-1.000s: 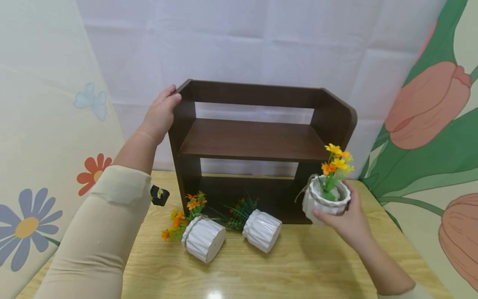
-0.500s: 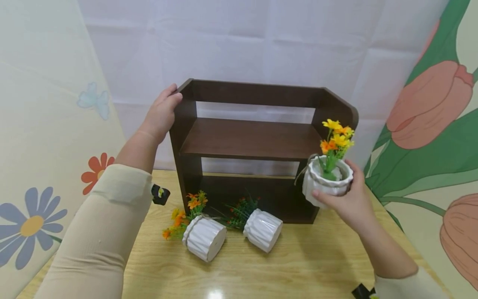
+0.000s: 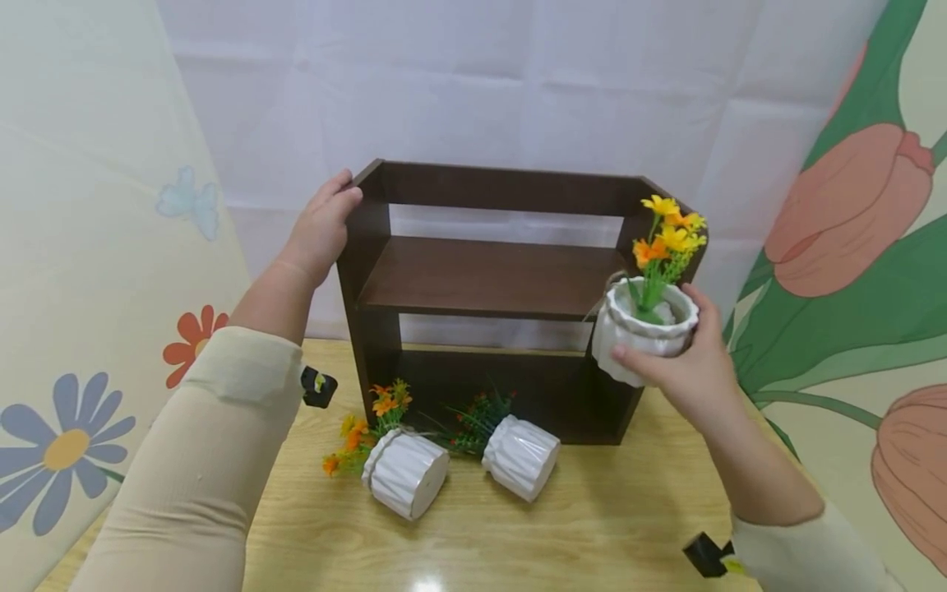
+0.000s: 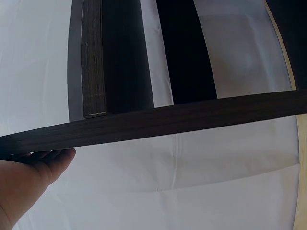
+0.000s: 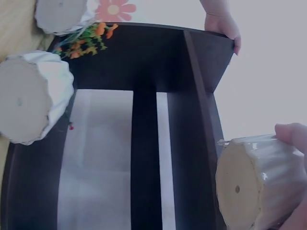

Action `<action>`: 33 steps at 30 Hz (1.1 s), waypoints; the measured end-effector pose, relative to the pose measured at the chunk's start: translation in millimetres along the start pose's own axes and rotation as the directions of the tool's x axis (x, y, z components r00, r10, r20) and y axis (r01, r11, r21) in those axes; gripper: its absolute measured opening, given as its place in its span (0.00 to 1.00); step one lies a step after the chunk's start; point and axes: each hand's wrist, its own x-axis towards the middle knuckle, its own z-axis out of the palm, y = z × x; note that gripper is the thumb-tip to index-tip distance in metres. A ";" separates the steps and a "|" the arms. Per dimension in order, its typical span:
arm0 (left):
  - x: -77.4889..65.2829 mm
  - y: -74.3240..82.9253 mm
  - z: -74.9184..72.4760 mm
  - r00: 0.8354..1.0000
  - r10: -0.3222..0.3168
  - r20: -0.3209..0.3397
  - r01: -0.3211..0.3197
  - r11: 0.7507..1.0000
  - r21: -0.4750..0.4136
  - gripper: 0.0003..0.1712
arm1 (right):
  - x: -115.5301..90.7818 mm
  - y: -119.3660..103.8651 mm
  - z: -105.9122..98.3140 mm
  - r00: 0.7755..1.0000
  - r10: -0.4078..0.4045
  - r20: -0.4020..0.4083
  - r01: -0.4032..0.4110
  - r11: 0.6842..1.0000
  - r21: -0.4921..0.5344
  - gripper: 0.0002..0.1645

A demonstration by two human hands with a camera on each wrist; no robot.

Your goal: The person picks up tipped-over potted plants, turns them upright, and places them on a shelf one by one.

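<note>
Soft light leaves glare on the near pale wood-grain desk (image 3: 488, 547); the dark-brown wooden shelf (image 3: 496, 278) looks nearly black in both wrist views.

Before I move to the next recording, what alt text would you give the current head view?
A person's right hand holds a white pot of yellow and orange flowers above a wooden table, before a dark brown shelf's right end. The left hand touches the shelf's left side, and two more white pots lie on their sides.
</note>
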 end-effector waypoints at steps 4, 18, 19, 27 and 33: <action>0.5 -0.8 1.2 1.000 0.003 0.002 -0.003 1.000 -0.002 0.36 | 6.8 -6.7 -1.4 1.000 -0.006 -0.002 0.006 1.000 0.004 0.72; 2.2 -4.0 1.2 1.000 0.006 0.005 -0.006 1.000 0.007 0.36 | 28.5 -22.6 3.2 1.000 -0.006 -0.017 0.006 0.999 0.035 0.73; 2.4 -4.3 0.9 1.000 0.004 0.005 -0.004 1.000 0.008 0.36 | 30.3 -23.0 3.9 1.000 -0.006 -0.021 0.007 0.999 0.036 0.73; 3.2 -4.8 0.5 1.000 0.007 0.001 -0.007 1.000 0.008 0.36 | 44.7 -24.8 9.1 0.999 -0.004 -0.048 0.007 0.998 0.067 0.72; 2.9 -4.3 0.6 1.000 0.008 0.001 -0.008 0.999 -0.035 0.36 | 55.2 -26.9 12.2 0.998 -0.006 -0.062 0.011 0.996 0.087 0.71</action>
